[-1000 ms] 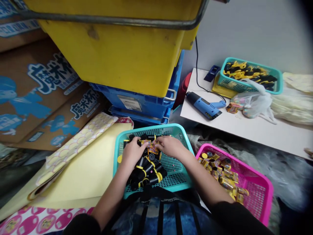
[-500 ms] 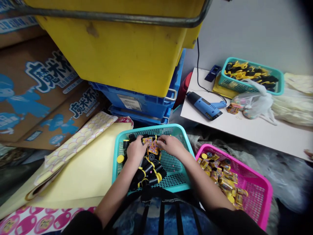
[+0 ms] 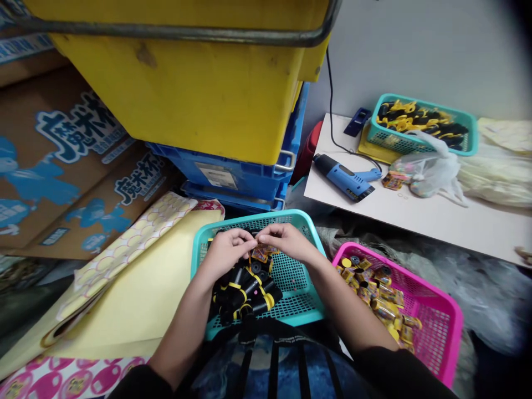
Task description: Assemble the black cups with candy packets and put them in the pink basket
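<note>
My left hand (image 3: 228,252) and my right hand (image 3: 286,241) meet above a turquoise basket (image 3: 305,318), thumbs and fingertips pinched close together. Whatever they pinch is too small and covered to make out. Just beneath the fingers lie orange printed labels or small packets (image 3: 261,255), partly hidden by my hands. Black cylinders with yellow ends (image 3: 249,285) fill the left and front of this basket. Among them sits a dark round ring-like part (image 3: 255,267).
At right, a pink basket (image 3: 440,321) holds yellow labelled little bottles (image 3: 384,310). A white table (image 3: 415,221) bears a blue heat gun (image 3: 344,177), a tied plastic bag (image 3: 436,166) and another turquoise basket (image 3: 471,141). Stacked yellow (image 3: 199,100) and blue crates (image 3: 253,177) stand ahead; cartons (image 3: 83,172) lean left.
My hands were apart, fingers down at the orange printed pieces. Now they have come together, fingertips meeting above the basket. The view has shifted slightly.
</note>
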Demonstrator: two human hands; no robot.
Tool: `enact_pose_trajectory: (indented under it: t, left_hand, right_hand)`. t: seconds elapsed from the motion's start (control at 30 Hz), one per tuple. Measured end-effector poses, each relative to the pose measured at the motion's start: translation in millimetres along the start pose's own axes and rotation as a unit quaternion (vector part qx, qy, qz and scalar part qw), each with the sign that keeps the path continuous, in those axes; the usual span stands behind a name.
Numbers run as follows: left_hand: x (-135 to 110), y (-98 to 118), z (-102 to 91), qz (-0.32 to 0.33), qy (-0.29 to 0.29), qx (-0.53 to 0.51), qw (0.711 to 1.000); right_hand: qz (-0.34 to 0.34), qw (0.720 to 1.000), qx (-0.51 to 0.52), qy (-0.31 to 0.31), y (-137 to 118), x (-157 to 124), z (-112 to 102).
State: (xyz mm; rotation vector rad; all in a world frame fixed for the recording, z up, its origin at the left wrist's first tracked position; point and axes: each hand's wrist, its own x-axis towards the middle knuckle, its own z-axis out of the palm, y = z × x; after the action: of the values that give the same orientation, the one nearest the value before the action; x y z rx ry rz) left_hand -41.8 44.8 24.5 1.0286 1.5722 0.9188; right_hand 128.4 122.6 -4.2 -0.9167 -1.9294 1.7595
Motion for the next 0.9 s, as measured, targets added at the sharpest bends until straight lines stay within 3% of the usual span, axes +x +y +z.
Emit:
enact_pose_trajectory:
  t: [0.13,0.23,0.4,0.47,0.63,0.7,0.83,0.9]
  left_hand:
    - [0,-3,7.9,0.027,0.031,-0.096,0.995]
    - [1,-11,23.8,0.023,0.005,-0.202,0.979]
    - [3,-16,35.8,0.005,0.040,-0.282,0.959]
    - [3,-16,29.9,0.009,0.060,-0.262,0.963]
    - [4,-21,11.7,0.046,0.125,-0.223,0.966]
    - [4,-25,10.4,0.046,0.125,-0.219,0.967]
    - [2,-28,14.7,0.029,0.084,-0.198,0.976]
    - [1,-28,15.6,0.034,0.075,-0.187,0.979]
  right_hand:
    - [-0.007,0.997,0.032,0.076,1,-1,4]
    - [0.003,0.987,0.076,0.144,1,0,11]
    - [-0.026,0.978,0.126,0.166,-1,0,12]
    - [-0.030,0.979,0.100,0.173,3,0,2]
    - [0.028,0.959,-0.119,0.256,23,4,-21]
    - [0.026,0.960,-0.146,0.239,24,5,-17]
    - [-0.030,0.989,-0.086,0.114,5,1,8]
    - [-0.040,0.993,-0.064,0.086,-7,-1,19]
